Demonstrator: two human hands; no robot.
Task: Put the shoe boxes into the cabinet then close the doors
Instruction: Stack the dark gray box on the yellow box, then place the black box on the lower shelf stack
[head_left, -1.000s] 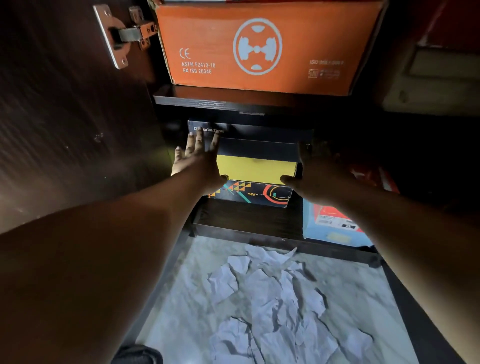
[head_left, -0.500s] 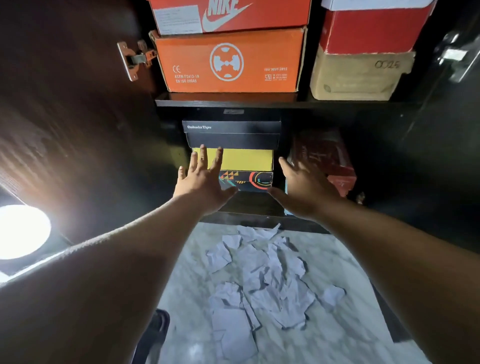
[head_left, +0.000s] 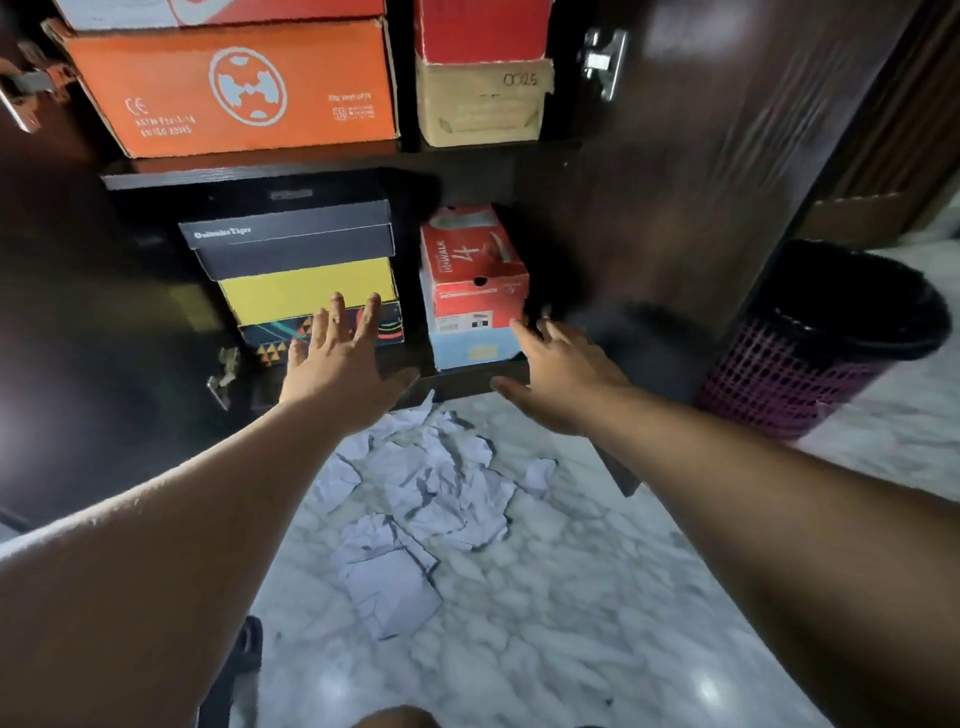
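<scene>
I see the yellow box (head_left: 306, 288) end-on in the stack, long axis into the cabinet; left hand (head_left: 337, 364) and right hand (head_left: 558, 376) both outstretched, fingers spread, holding nothing.

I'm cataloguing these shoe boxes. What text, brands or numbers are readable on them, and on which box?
"Onitsuka Tiger": black box, top of the lower left stack.
"CE" and "EN ISO 20345": orange box; its other small print is blurred.
"0025": handwritten on the tan box.
"4": red box; the word beside it and its label are unreadable.
</scene>
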